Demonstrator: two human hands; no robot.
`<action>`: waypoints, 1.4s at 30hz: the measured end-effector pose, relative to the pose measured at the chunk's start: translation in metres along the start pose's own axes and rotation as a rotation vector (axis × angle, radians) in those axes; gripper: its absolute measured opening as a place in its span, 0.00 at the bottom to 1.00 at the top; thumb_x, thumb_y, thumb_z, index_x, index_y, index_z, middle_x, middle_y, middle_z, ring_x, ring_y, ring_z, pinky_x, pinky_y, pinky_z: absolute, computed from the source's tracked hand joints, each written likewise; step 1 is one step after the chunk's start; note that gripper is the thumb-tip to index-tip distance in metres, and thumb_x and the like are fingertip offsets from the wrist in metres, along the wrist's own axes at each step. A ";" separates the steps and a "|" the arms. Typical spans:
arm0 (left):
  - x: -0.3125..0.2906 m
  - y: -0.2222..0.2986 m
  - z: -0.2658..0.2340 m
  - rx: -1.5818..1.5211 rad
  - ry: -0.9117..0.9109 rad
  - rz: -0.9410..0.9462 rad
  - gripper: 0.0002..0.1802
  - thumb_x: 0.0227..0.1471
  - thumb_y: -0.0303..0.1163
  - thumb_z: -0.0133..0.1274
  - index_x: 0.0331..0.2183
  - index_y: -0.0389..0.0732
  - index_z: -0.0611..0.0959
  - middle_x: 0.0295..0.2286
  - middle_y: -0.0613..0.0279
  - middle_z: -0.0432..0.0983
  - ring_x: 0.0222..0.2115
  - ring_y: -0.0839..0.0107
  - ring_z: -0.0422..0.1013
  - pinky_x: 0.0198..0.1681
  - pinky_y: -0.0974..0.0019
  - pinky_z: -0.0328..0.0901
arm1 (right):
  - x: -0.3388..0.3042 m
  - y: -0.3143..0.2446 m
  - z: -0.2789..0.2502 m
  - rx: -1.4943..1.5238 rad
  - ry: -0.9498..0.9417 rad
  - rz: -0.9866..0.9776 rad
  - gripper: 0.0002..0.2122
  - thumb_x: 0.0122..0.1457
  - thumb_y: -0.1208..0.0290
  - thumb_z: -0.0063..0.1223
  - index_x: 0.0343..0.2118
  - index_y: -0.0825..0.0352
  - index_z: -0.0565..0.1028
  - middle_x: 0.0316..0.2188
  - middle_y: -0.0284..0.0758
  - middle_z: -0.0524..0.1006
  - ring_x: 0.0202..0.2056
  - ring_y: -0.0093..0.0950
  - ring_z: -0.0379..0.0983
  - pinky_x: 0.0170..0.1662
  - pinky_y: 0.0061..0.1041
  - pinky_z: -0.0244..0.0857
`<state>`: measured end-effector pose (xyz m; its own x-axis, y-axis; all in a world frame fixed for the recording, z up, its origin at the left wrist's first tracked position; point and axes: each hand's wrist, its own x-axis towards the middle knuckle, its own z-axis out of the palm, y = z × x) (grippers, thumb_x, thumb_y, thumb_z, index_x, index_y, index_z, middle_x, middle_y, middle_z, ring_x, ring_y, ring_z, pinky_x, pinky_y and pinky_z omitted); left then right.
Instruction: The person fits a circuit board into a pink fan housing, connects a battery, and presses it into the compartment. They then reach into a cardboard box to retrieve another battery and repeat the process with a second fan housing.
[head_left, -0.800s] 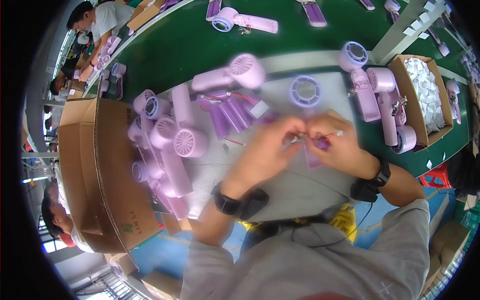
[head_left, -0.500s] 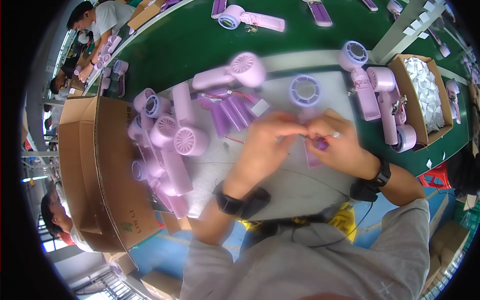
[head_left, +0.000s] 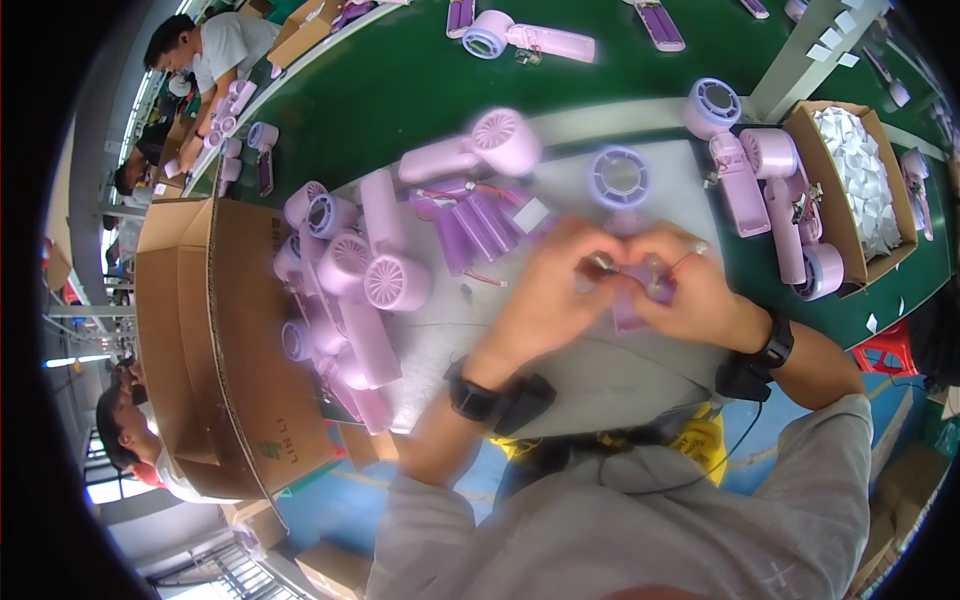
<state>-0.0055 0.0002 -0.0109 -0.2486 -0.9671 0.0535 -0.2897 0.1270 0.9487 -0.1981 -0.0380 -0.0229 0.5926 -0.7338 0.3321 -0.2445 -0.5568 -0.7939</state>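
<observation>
My left hand point(head_left: 562, 290) and right hand point(head_left: 692, 300) meet over an opened lilac handheld fan. Its round fan head point(head_left: 618, 178) lies beyond my fingertips, and part of its handle point(head_left: 628, 314) shows below them. The right hand closes around a purple battery point(head_left: 658, 288), mostly hidden by the fingers; a thin red lead with a white connector point(head_left: 700, 248) sticks out over that hand. Finger and thumb of the left are pinched together on something small, too blurred to name. To the left lie several purple batteries point(head_left: 478, 226) with wires.
Lilac fans point(head_left: 350, 275) are heaped at the mat's left, beside a tall cardboard box point(head_left: 180, 350). Another fan point(head_left: 500, 140) lies at the back. Opened fans point(head_left: 738, 185) and a carton of white folded pieces point(head_left: 855, 180) stand right. A co-worker point(head_left: 225, 60) works far left.
My hands have turned so the fingers curl inward, opening a gap between them above the fan handle. The whole view has shifted slightly to the right.
</observation>
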 end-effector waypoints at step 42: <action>-0.003 0.019 -0.009 -0.183 -0.015 -0.141 0.06 0.53 0.23 0.57 0.36 0.35 0.80 0.33 0.65 0.76 0.32 0.79 0.71 0.35 0.74 0.67 | 0.005 -0.001 -0.012 -0.139 -0.130 -0.138 0.03 0.54 0.74 0.54 0.28 0.67 0.74 0.30 0.39 0.67 0.25 0.37 0.68 0.26 0.33 0.64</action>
<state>-0.0021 0.0035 0.0093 -0.2320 -0.9688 -0.0872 -0.1509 -0.0527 0.9871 -0.2043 -0.0461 -0.0140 0.7193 -0.5957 0.3575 -0.2519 -0.7032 -0.6649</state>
